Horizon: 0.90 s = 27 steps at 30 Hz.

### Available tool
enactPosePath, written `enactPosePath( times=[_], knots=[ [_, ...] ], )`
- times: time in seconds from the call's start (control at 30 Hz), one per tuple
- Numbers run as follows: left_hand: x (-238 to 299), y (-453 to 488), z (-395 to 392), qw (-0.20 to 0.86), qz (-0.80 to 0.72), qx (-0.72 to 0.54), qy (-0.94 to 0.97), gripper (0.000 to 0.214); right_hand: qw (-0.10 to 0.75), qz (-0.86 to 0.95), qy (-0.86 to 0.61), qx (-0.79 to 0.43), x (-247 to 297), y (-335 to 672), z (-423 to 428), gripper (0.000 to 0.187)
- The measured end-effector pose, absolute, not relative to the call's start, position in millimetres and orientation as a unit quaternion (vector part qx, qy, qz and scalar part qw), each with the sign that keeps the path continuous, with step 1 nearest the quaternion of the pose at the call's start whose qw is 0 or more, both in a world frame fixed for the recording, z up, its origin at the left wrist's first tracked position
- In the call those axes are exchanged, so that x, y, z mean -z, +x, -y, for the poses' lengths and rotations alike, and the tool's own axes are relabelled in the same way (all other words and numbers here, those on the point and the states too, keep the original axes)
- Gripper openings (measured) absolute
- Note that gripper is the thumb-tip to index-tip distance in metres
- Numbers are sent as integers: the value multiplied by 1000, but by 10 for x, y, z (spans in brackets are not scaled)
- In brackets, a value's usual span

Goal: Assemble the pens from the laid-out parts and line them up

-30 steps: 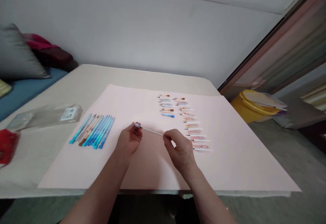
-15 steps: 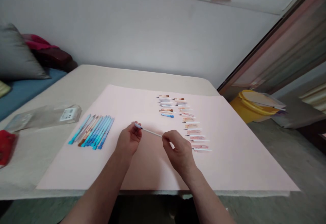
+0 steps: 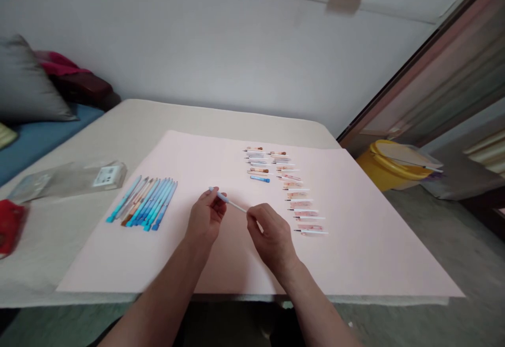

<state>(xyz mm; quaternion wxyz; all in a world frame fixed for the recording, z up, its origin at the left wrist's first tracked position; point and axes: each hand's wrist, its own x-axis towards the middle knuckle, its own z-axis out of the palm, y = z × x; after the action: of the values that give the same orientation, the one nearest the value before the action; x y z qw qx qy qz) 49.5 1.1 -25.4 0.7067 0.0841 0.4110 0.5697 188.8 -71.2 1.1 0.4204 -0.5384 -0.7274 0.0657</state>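
Pen barrel (image 3: 222, 197) pale blue; refill (image 3: 237, 207) slim, white.

Pens (image 3: 149, 202) on pink sheet (image 3: 363, 247); table (image 3: 221, 118) beneath

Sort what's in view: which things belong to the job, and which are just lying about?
Likely the job's:
- pale pen barrel in left hand
- thin white rod in right hand
- grouped pens
- laid-out pen parts

Seemingly just lying about:
- plastic bag
- red object
- yellow bucket
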Motion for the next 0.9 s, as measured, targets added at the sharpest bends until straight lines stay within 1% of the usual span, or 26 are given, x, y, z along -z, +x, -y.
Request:
enactPosePath(
  times=[0.17, 0.4, 0.63, 0.9],
  knots=[
    [233, 605, 119, 729, -399, -546, 106, 11, 396, 728, -549, -106, 42, 1852, 685, 15],
    [230, 634, 198, 742, -395, -528, 124, 10, 414, 685, -579, -156, 78, 1872, 652, 11],
    [185, 609, 210, 760, -380, -501, 163, 8, 423, 663, -586, -194, 101, 1879, 619, 13],
    [224, 594, 167, 769, -387, -494, 121, 8, 425, 653, -585, -226, 126, 1882, 582, 11]
  ],
)
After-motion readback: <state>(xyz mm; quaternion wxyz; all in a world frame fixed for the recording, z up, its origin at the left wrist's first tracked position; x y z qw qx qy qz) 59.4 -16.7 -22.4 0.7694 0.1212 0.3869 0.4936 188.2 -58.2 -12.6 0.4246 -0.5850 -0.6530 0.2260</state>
